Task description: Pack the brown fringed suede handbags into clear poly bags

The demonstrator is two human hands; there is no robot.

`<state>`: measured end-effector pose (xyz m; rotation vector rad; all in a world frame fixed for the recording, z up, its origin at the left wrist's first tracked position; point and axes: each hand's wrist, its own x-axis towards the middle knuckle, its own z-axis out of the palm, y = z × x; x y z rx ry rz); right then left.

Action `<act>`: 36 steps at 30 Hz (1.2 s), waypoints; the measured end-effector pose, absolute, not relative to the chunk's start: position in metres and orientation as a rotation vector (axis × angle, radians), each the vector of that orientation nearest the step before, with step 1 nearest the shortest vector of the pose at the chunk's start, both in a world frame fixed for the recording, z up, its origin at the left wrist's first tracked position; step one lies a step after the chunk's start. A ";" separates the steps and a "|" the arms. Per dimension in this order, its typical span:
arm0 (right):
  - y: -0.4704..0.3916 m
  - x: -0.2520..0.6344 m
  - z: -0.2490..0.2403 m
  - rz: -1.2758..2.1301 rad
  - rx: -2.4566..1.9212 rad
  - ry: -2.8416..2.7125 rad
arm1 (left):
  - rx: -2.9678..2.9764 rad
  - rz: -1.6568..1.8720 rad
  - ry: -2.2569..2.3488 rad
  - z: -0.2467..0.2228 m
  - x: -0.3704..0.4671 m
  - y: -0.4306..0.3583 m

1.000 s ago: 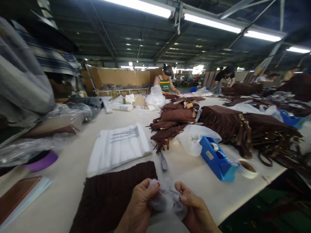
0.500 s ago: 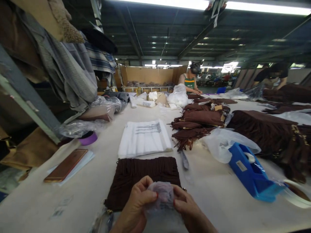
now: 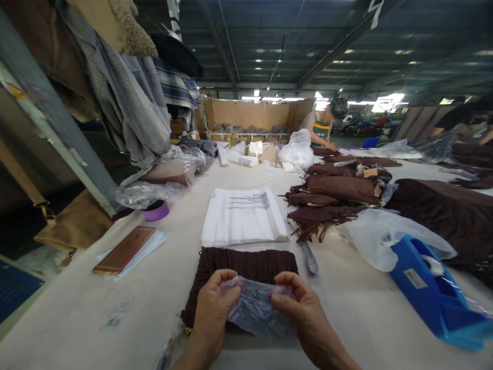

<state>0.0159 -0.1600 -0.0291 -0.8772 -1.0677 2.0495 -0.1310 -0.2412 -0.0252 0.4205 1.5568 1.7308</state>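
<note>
1 piece of clear plastic film b/w 2 bare hands, over the near part of 1 dk-brown fringed bag lying flat. From the hands: 1 stack of white printed sheets at 12 o'clock, just beyond the bag; 1 blue tape dispenser at 3; 1 phone at 10, on pale paper; 1 purple roll b/w 10 & 11. Brown fringed pouches heaped at 1, overlapping, exact no. unclear. L hand & R hand come in from 7 & 5 o'clock, backs outward, fingers curled; each pinches an edge of the film b/w thumb & index, hands apart w/ film stretched b/w them. Surface = pale tabletop, w/ milky plastic bag at 2. Room: lg. workshop, dark ceiling, cardboard partition at 12, clothes hung at 10–11, 1 aproned person at approx. 1, 1 dark-clad person at approx. 2, partly cut off.
</note>
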 end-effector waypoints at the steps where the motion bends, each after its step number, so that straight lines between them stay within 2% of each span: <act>1: -0.154 0.012 -0.029 1.935 -0.903 -1.150 | 0.458 1.757 1.615 -0.026 -0.136 -0.237; 5: -0.130 -0.008 -0.034 1.414 -0.914 -1.539 | 0.566 1.834 1.746 -0.028 -0.156 -0.221; 11: -0.109 -0.018 -0.045 1.182 -0.876 -1.816 | 0.612 1.803 1.918 -0.043 -0.170 -0.214; 18: -0.096 -0.016 -0.061 0.958 -0.760 -2.079 | 1.563 1.111 2.719 -0.062 -0.176 -0.226; 20: -0.093 -0.016 -0.066 0.892 -0.736 -2.126 | 2.017 0.961 2.823 -0.059 -0.171 -0.225; 22: -0.090 -0.014 -0.068 0.826 -0.720 -2.166 | 2.543 0.863 2.566 -0.056 -0.165 -0.222; 24: -0.089 -0.010 -0.064 0.774 -0.716 -2.198 | 2.760 0.680 2.255 -0.057 -0.159 -0.217; 28: -0.102 -0.003 -0.049 0.396 -0.705 -2.219 | 2.601 0.290 2.180 -0.067 -0.153 -0.214; 32: -0.130 -0.003 -0.056 -0.134 -0.444 -2.391 | 2.501 0.267 2.085 -0.072 -0.155 -0.217; 36: -0.137 0.007 -0.089 -0.423 -0.574 -2.446 | 2.357 0.226 1.996 -0.066 -0.158 -0.218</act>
